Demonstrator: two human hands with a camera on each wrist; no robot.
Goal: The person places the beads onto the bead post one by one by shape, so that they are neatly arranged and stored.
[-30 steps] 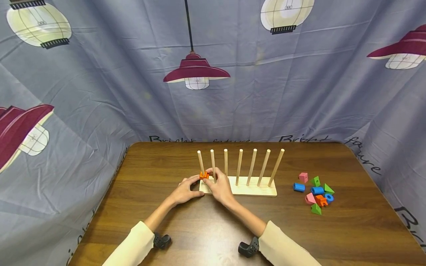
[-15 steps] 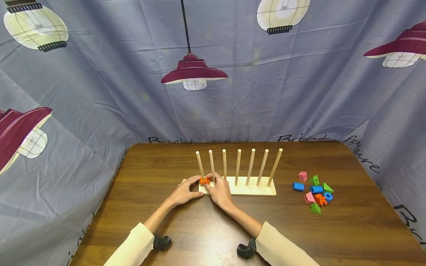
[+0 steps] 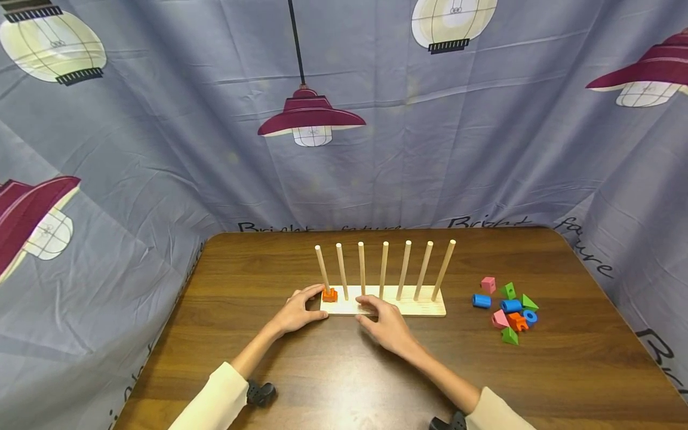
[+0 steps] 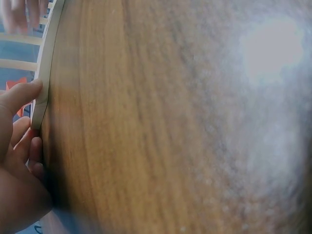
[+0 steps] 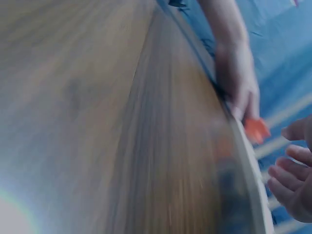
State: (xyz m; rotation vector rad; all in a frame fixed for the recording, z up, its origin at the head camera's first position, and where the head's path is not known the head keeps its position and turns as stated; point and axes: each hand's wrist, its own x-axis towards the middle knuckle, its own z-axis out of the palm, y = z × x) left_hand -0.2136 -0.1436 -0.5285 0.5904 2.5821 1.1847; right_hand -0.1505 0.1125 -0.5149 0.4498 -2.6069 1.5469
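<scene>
While left hand (image 3: 297,312) presses peg board (image 3: 414,308) end | orange block (image 3: 329,294) on peg 1 | right hand (image 3: 388,325) relaxed, empty

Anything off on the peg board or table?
Nothing stands out. The orange block sits at the base of the leftmost peg, the other pegs are bare, and the loose blocks lie in a heap at right.

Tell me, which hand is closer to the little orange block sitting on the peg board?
Left. The left hand rests at the board's end right beside the orange block; the right hand hovers further off, at the board's front edge.
</scene>
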